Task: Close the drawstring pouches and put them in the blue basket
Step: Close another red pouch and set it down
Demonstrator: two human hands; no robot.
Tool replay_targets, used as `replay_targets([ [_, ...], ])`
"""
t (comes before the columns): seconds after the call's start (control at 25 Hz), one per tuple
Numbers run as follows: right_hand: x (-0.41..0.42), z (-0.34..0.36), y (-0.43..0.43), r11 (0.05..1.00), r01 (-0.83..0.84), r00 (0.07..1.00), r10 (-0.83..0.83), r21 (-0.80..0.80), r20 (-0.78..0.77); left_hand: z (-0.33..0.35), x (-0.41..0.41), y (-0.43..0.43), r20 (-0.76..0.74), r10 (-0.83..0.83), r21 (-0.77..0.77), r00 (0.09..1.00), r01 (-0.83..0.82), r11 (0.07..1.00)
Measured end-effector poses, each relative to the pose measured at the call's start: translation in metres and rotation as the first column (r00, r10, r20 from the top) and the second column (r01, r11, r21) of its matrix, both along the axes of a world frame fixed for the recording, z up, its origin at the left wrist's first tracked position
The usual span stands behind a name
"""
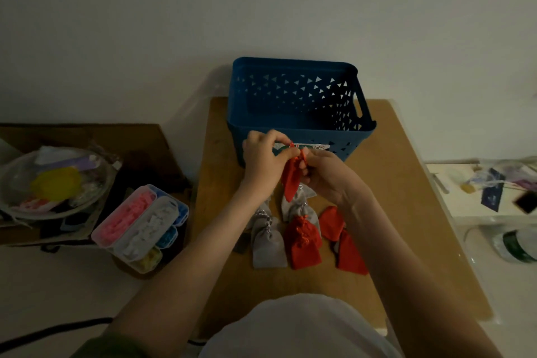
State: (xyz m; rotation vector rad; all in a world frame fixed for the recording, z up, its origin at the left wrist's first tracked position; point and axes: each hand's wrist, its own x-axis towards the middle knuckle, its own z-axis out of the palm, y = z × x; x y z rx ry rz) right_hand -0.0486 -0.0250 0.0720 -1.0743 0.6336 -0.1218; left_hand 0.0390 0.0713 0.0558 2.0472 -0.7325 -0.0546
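Observation:
A red drawstring pouch (290,182) hangs above the brown table (401,183), just in front of the blue basket (299,96). My left hand (263,154) pinches its red cord at the top. My right hand (325,173) grips the pouch's neck from the right. The basket looks empty inside. On the table below my hands lie several more pouches: grey ones (267,244) to the left and red ones (303,244) to the right, some overlapping.
A clear organiser box (139,227) with coloured bits stands left of the table. A round bowl of odds and ends (55,180) sits further left. A white shelf (494,192) with clutter and a green bottle (517,244) is at the right.

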Motion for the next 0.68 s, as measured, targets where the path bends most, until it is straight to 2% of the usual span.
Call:
replay_targets([
  [0.2,-0.011,-0.003,-0.014,0.991,0.035,0.999,-0.035,0.126,-0.001,-0.005,-0.018,-0.013,0.144,-0.135,-0.022,0.980,0.139,0.990],
  [0.28,-0.018,-0.005,-0.018,0.981,0.049,0.999,-0.044,0.187,-0.028,-0.005,-0.019,-0.016,0.090,-0.219,-0.016,0.972,0.221,0.975],
  [0.36,-0.025,-0.009,-0.022,0.965,0.098,0.995,-0.086,0.244,-0.057,-0.004,-0.022,-0.019,-0.033,-0.295,-0.026,0.955,0.294,0.955],
  [0.44,-0.033,-0.014,-0.026,0.956,0.130,0.991,-0.116,0.264,-0.068,-0.004,-0.028,-0.023,-0.072,-0.314,-0.020,0.947,0.313,0.949],
  [0.52,-0.039,-0.020,-0.030,0.967,0.121,0.991,-0.103,0.226,-0.090,-0.006,-0.034,-0.029,-0.042,-0.318,0.088,0.947,0.321,0.943],
  [0.6,-0.043,-0.027,-0.031,0.978,0.119,0.986,-0.096,0.169,-0.139,-0.009,-0.042,-0.034,0.057,-0.339,0.298,0.939,0.308,0.903],
  [0.68,-0.047,-0.035,-0.032,0.980,0.164,0.975,-0.143,0.117,-0.171,-0.017,-0.048,-0.038,0.164,-0.371,0.399,0.914,0.282,0.873],
])
